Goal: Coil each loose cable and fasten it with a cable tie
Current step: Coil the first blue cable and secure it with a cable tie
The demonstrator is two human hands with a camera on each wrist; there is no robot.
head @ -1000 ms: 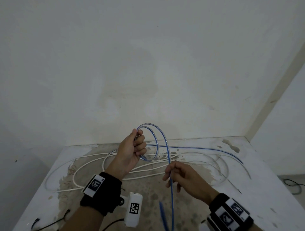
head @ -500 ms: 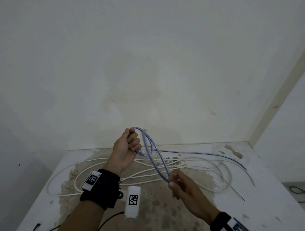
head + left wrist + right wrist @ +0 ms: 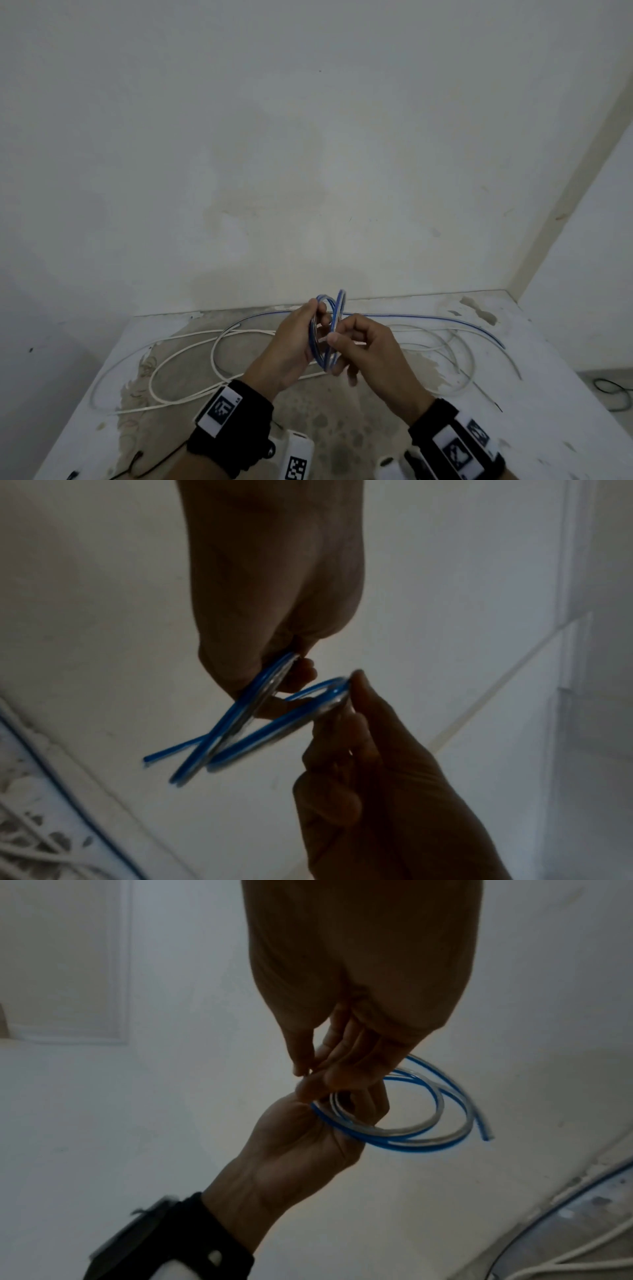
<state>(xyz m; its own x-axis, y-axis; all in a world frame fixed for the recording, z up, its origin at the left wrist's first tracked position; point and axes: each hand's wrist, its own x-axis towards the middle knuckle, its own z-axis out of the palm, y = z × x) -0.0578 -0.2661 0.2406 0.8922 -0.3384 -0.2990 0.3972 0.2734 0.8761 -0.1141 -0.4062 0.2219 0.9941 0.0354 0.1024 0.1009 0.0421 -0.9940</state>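
A small coil of blue-and-clear cable [image 3: 329,330] hangs in the air above the table [image 3: 555,404], between both hands. My left hand [image 3: 317,320] grips the coil's left side with its fingers curled round the loops [image 3: 270,677]. My right hand [image 3: 337,339] pinches the outermost loop [image 3: 329,696] between thumb and fingers, right against the left hand. The right wrist view shows two or three round loops [image 3: 414,1135] and a short free end [image 3: 483,1131] sticking out. The rest of the blue cable [image 3: 452,321] trails right across the table.
A long white cable [image 3: 212,346] lies in wide loose loops over the worn middle of the table. Walls close off the back and the right. A black cable [image 3: 613,394] lies on the floor past the table's right edge.
My right hand has risen and swung left, carrying another loop of blue cable up to the left hand. The long hanging stretch is gone and the coil is tighter.
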